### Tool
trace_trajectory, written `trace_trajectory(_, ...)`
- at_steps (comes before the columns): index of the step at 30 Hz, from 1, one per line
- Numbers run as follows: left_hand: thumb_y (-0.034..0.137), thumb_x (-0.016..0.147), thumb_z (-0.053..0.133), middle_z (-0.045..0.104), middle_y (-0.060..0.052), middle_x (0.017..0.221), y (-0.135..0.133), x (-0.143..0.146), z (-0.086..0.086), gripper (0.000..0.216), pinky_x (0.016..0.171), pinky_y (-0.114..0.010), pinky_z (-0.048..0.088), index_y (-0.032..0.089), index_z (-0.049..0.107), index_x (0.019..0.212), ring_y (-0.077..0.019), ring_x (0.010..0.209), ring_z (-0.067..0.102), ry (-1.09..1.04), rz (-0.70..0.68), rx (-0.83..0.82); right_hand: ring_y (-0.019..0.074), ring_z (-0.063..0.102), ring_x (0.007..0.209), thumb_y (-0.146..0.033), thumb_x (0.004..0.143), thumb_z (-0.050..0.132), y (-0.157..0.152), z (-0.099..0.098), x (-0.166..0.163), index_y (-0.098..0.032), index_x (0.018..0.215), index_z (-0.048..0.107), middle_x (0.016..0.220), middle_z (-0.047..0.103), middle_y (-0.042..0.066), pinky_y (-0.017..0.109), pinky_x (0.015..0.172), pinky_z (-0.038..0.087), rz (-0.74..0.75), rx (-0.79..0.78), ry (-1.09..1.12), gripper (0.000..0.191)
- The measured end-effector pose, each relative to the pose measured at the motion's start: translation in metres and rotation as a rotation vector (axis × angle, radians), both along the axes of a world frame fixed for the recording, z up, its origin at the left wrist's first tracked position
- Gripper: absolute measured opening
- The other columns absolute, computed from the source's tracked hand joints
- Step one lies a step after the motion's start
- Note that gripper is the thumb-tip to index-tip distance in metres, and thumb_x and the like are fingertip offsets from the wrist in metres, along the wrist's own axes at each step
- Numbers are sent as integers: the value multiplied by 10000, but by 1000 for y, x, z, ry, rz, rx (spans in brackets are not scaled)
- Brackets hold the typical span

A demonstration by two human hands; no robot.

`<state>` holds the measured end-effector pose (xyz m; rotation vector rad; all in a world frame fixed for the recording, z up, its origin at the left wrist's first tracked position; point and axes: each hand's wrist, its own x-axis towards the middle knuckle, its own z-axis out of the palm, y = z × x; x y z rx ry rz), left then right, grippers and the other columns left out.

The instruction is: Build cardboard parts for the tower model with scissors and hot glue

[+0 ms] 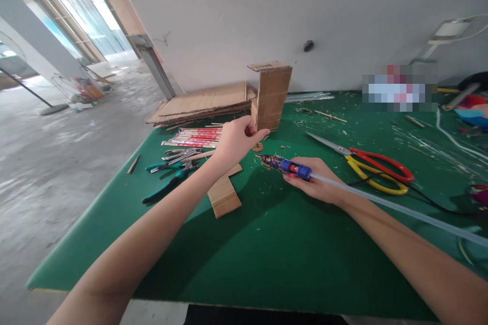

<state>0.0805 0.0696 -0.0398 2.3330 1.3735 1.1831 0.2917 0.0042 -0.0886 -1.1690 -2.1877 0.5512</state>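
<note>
"Now, the hands?"

"A right hand (318, 181) wraps a blue glue gun (284, 164), nozzle (260, 156) just nearside of a brown disc (258, 147); the left hand (237, 137) curls above, any grip hidden."

"Doing it well?"

"Probably steady the disc, keep skin off the nozzle, avoid bumping the cardboard stand (273, 99) on the far side."

Right hand (320, 180) wrapped around a blue glue gun (284, 165), red light glowing, a long translucent glue stick (396, 207) trailing out the back! The nozzle sits right by a small cardboard disc (258, 147), and in leans the left hand (237, 137), thumb out, its grip hard to make out. Just beyond, a cardboard upright (272, 104) stands on the green tabletop (267, 269). Scissors (348, 152) lie to the right, pliers (173, 181) to the left!
</note>
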Motion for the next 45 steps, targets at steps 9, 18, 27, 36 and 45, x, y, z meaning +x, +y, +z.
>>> trace_trajectory(9,328,762,620,498,42,570,7,-4,-6,253,512,-244,296,192,439,650,-91,527,423,66,-27,-73,141,521,584,-351,845,558,2,-3,3,-192,738,552,657,573,8,243,553,356,-27,75,-12,191)
trace_trajectory(18,340,774,616,510,40,560,6,-3,-9,224,523,-241,287,177,514,660,-96,531,432,130,-75,-121,165,566,653,-376,849,556,4,-7,3,-194,808,590,750,636,44,255,589,377,14,106,-91,189)
trace_trajectory(27,294,870,450,605,-12,636,7,-5,0,291,566,-250,323,149,648,715,-98,567,471,277,-218,-112,163,560,644,-404,858,536,5,-8,4,-188,795,586,738,624,42,251,576,363,-4,113,-134,230)
trace_trajectory(36,261,860,431,596,-24,651,6,-17,14,279,566,-250,321,145,640,716,-96,563,465,421,-284,-174,161,557,637,-411,849,544,2,-6,-1,-197,763,574,708,612,29,245,571,354,-46,108,-178,232)
trace_trajectory(45,286,870,450,537,-8,587,3,-12,14,296,537,-258,289,155,575,635,-95,526,411,467,-262,-119,160,555,602,-445,854,516,-6,1,-8,-202,747,584,691,615,27,253,551,338,-110,45,-215,275)
